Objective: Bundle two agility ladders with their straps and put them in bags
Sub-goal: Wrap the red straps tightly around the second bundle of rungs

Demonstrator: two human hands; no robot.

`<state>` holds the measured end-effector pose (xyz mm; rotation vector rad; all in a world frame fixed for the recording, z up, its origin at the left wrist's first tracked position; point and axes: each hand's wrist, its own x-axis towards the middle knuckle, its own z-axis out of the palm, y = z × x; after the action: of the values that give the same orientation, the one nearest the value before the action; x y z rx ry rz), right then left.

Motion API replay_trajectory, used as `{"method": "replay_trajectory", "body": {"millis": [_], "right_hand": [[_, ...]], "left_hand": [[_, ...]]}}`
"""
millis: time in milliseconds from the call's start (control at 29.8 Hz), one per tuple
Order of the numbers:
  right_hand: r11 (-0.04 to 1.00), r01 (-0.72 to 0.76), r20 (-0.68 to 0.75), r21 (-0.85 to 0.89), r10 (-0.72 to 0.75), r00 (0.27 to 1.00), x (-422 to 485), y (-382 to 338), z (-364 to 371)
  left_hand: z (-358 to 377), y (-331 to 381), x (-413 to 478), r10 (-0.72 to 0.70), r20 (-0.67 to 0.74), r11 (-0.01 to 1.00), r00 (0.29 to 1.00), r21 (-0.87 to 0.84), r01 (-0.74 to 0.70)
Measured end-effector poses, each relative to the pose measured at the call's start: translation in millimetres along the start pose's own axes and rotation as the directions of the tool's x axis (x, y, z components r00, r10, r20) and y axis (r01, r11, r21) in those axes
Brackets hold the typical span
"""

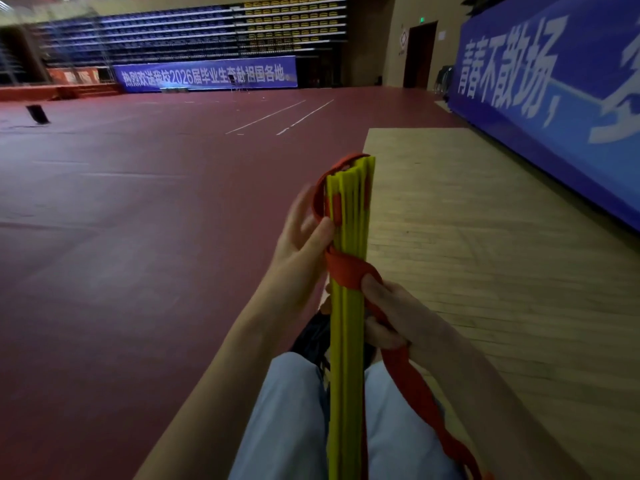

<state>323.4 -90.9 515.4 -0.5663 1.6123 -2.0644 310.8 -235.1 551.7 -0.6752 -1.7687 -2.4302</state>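
A stack of yellow ladder rungs (348, 327) stands upright between my knees, its top end near the middle of the view. An orange-red strap (346, 270) is wound around the stack's middle and loops over the top. My left hand (299, 244) holds the stack from the left, thumb pressing the strap against the rungs. My right hand (398, 317) grips the strap's loose length, which trails down over my right thigh. A dark bag (311, 336) lies on the floor behind my knees, mostly hidden by the rungs.
I sit at the seam of the dark red sports floor (138, 237) and a wooden floor strip (485, 254). A blue banner wall (554, 98) runs along the right. A small dark object (37, 114) stands far left. Bleachers line the back.
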Motion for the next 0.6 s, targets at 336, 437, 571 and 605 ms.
{"method": "replay_trajectory", "body": {"millis": [336,437,571,605], "right_hand": [[0.988,0.006,-0.198,-0.155,-0.037,0.980,-3,-6,30],[0.983,0.035,-0.214,-0.178,-0.074,0.974,-1,-6,36],[0.982,0.061,-0.245,-0.178,-0.104,0.964,3,-3,42],[0.978,0.071,-0.252,-0.196,-0.120,0.960,5,-1,42]], "left_hand": [[14,28,-11,0.094,-0.207,0.962,0.974,0.270,-0.035],[20,29,-11,0.219,-0.289,0.918,0.932,0.386,-0.096],[19,23,-11,0.302,-0.361,0.891,0.883,0.437,-0.126],[18,22,-10,0.315,-0.363,0.887,0.877,0.442,-0.136]]}}
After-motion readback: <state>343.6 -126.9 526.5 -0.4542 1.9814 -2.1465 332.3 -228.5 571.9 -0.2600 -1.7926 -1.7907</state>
